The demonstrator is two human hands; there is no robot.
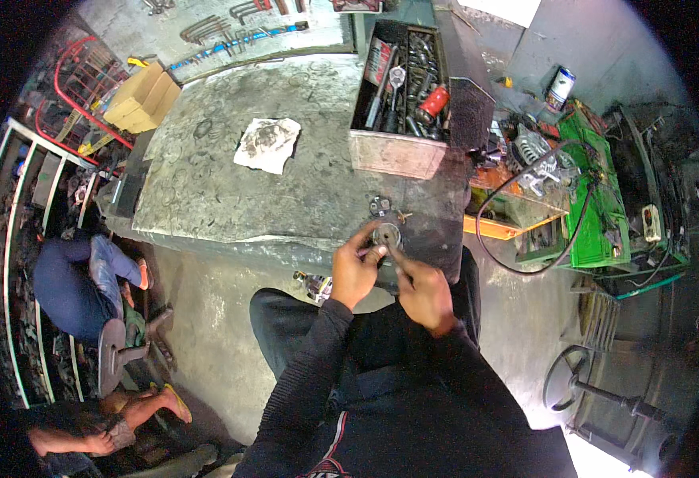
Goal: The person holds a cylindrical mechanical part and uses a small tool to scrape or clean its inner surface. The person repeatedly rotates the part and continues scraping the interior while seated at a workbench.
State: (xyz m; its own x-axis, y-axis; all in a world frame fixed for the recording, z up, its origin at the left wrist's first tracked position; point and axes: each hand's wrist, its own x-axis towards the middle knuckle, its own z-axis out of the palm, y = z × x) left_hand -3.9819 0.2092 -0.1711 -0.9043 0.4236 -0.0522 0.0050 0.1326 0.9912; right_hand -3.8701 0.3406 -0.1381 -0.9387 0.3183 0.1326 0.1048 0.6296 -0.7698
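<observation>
Between my hands, over the near edge of the workbench, is a small round grey metal part with a hole at its middle. My left hand grips it by the side, thumb and fingers closed on its rim. My right hand reaches up to the same part from the right, its index finger stretched out against it. Whether the right hand holds anything small is hidden. Just beyond the part, some small dark metal pieces and a small brass-coloured piece lie on the bench.
A stained white cloth lies on the bench. Behind to the right stands a metal toolbox full of sockets and ratchets. A green metal cabinet is at right, a cardboard box far left. Two other people sit at left near a stool.
</observation>
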